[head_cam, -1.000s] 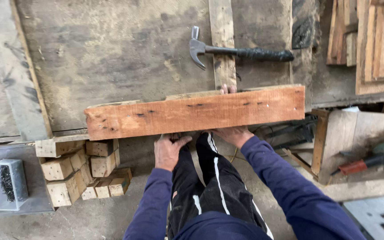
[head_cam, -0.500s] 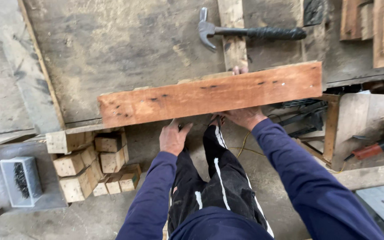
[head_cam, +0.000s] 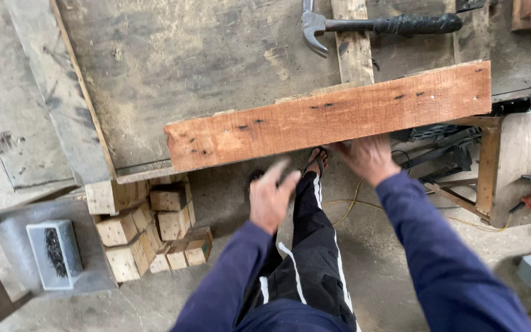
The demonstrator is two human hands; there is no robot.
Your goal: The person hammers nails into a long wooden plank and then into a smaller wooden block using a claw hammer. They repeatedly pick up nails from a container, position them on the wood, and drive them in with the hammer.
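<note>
A long reddish wooden plank point(head_cam: 327, 117) with dark nail holes lies on edge along the near side of a grey worktable point(head_cam: 185, 61). My right hand point(head_cam: 364, 157) grips the plank's lower edge from beneath, right of its middle. My left hand point(head_cam: 271, 197) is off the plank, below it, blurred, with fingers spread and nothing in it. A claw hammer point(head_cam: 376, 26) with a black handle lies on the table beyond the plank, across a narrow upright board point(head_cam: 353, 43).
Several short wooden blocks point(head_cam: 149, 227) are stacked on the floor at the left, next to a white box of dark nails point(head_cam: 53, 252). A wooden stand point(head_cam: 493, 166) with tools and cables is at the right. A yellow cord point(head_cam: 351, 203) lies on the concrete floor.
My left hand has let go of the plank's lower edge and dropped toward me. The plank has shifted right along the table edge with my right hand still on it.
</note>
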